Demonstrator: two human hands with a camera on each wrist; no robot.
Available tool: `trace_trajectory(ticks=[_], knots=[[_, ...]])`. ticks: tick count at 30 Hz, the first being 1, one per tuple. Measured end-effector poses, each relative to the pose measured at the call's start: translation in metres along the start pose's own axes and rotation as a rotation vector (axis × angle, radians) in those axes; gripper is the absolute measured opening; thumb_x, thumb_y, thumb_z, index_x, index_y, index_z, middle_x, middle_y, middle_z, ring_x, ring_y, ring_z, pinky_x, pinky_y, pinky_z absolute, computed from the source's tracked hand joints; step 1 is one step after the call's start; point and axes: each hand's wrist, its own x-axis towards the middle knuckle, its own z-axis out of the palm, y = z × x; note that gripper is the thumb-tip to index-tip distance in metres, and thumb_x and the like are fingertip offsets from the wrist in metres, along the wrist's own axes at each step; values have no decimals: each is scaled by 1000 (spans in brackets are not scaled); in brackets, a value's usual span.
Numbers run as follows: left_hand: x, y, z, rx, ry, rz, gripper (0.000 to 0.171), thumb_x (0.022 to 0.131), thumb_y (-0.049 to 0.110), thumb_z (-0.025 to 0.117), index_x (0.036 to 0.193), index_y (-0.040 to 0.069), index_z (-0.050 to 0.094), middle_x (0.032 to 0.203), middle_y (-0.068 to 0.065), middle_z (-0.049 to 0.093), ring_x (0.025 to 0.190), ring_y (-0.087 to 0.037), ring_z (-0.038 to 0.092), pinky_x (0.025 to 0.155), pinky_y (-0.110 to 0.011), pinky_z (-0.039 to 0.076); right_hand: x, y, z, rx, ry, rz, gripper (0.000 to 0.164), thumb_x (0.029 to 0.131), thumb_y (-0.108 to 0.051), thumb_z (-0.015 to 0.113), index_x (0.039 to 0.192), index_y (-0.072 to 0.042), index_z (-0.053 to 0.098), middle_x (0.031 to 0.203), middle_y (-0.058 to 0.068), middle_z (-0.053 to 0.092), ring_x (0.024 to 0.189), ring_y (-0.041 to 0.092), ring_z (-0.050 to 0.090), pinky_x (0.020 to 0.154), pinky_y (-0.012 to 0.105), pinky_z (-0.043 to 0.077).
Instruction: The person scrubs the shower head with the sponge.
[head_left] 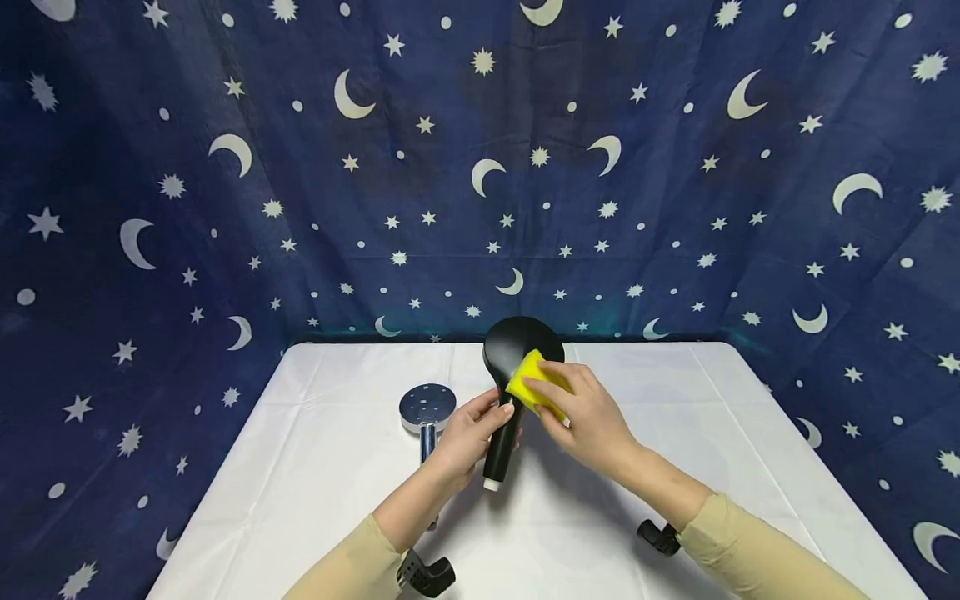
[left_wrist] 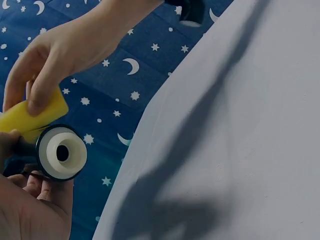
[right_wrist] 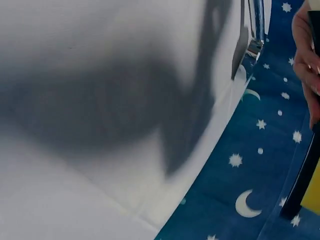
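In the head view my left hand (head_left: 467, 435) grips a black handheld shower head (head_left: 516, 337) by its handle, above the white table. Its round head points away toward the back, and the pale threaded end (left_wrist: 75, 152) of the handle faces the left wrist camera. My right hand (head_left: 596, 421) pinches a yellow sponge (head_left: 531, 375) between thumb and fingers. The sponge lies against the neck of the shower head, where handle and head meet. At the right edge of the right wrist view, only part of the sponge (right_wrist: 313, 195) and the dark shower head shows.
A chrome shower head (head_left: 427, 405) lies on the white-covered table (head_left: 330, 467), left of my left hand, its handle partly hidden behind that arm. Behind the table hangs a dark blue curtain (head_left: 450, 208) with moons and stars. Black camera mounts (head_left: 429, 575) sit at both wrists.
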Motion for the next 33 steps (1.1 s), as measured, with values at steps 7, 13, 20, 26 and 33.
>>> trace_trajectory(ticks=[7,13,20,26,33], knots=[[-6,-4,2,-9,-41,-6,57,102,25,66,152,5,46,127,-17,68,103,-32,70,86,-41,59,15,39,-8,-60,39,293,35,93,-9,70,128,-11,71,132,14,62,115,39,55,95,54,48],[-7,-7,4,0,-71,-5,58,102,25,66,153,5,46,126,-17,68,100,-30,70,84,-40,60,18,25,-11,-49,22,247,36,92,-12,70,128,-12,72,131,13,63,113,36,56,91,52,50],[-4,-8,4,-1,-86,-9,58,103,25,64,154,4,44,128,-16,67,101,-28,69,85,-39,59,44,3,-9,-78,-111,39,37,89,-10,71,125,-18,75,133,11,63,117,32,55,99,49,48],[-8,-11,5,3,-100,-4,57,103,23,64,152,2,45,123,-16,69,95,-27,70,83,-38,60,44,45,-19,-33,-106,402,34,99,-20,65,132,-15,70,134,11,62,118,36,55,97,53,47],[-1,-8,0,-34,-32,3,61,103,27,65,154,4,42,130,-18,65,102,-29,69,85,-39,60,20,6,-9,-27,-30,180,38,91,-15,74,129,-14,72,132,14,62,115,35,56,93,51,51]])
